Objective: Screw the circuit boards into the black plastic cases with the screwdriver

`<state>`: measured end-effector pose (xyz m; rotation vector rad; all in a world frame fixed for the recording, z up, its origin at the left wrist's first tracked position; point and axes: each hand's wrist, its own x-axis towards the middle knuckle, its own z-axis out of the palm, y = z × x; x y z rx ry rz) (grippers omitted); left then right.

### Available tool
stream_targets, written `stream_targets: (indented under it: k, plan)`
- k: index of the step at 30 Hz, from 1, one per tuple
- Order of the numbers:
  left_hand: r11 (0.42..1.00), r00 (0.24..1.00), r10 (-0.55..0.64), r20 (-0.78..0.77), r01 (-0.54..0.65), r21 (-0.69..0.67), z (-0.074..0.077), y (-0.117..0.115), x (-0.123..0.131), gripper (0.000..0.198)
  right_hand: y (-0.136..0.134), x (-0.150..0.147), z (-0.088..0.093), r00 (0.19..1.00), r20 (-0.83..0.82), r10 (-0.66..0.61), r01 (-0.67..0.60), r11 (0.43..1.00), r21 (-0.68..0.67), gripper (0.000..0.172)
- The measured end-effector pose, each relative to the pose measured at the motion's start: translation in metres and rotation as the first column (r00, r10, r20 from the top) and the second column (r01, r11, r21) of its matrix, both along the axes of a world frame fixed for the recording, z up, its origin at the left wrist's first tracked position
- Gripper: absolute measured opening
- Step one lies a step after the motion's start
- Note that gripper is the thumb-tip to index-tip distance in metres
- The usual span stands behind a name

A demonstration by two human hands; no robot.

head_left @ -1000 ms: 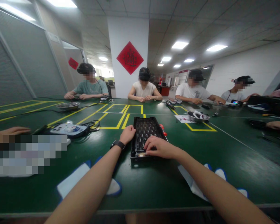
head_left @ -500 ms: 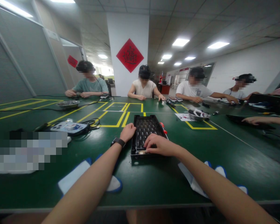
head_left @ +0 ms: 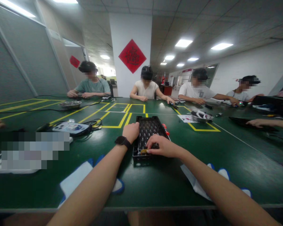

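- Two bare hands are placed at a black case [head_left: 143, 158], which is set about midway along the front edge of the green table [head_left: 141, 185], a bit back from it.
- The left hand [head_left: 130, 132] is curled at the left edge of the case; whether that edge is gripped or just touched cannot be told. A dark watch [head_left: 122, 142] is worn behind it.
- The right hand [head_left: 161, 146] is bent over the near right corner of the case, with its tips by a small yellow piece [head_left: 143, 152]; whether this is pinched cannot be told.
- Many small shiny bits [head_left: 147, 133] are seen inside the case, and red parts [head_left: 167, 133] are seen at its right edge.
- Green surface is seen from the case to the front edge, and a wide stretch of it to the right.
- Near the front edge, room is taken up by a left glove [head_left: 77, 177] and a right glove [head_left: 193, 182], both white and blue, partly hidden by the arms.
- Toward the left edge, a pale blue device [head_left: 70, 127] is set, well apart from the hands.
- Toward the far right corner, a metal bowl [head_left: 202, 119] is set by some paper [head_left: 185, 118].
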<state>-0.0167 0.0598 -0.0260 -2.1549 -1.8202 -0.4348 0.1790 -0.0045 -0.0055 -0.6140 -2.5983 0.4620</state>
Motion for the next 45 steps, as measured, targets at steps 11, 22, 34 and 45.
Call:
stream_targets:
  k: [11,22,34,45]
  plan:
    - [0.993,0.902,0.027,0.431,0.024,-0.113,-0.019,0.018,-0.011,0.015,0.001,0.000,0.000,0.999,0.041,0.005,-0.004,1.000,-0.014,0.018]
    - [0.993,0.816,0.007,0.578,0.061,-0.098,-0.029,0.028,-0.018,0.023,0.001,0.000,0.001,0.997,0.047,0.057,-0.056,0.998,-0.020,0.017]
    - [0.994,0.800,-0.007,0.600,0.072,-0.084,-0.030,0.029,-0.018,0.023,0.001,0.000,0.000,0.998,0.037,0.041,-0.041,0.999,-0.001,0.016]
    - [0.994,0.799,-0.003,0.601,0.070,-0.088,-0.031,0.028,-0.018,0.024,-0.001,0.000,0.002,0.999,0.030,0.028,-0.028,1.000,-0.011,0.017]
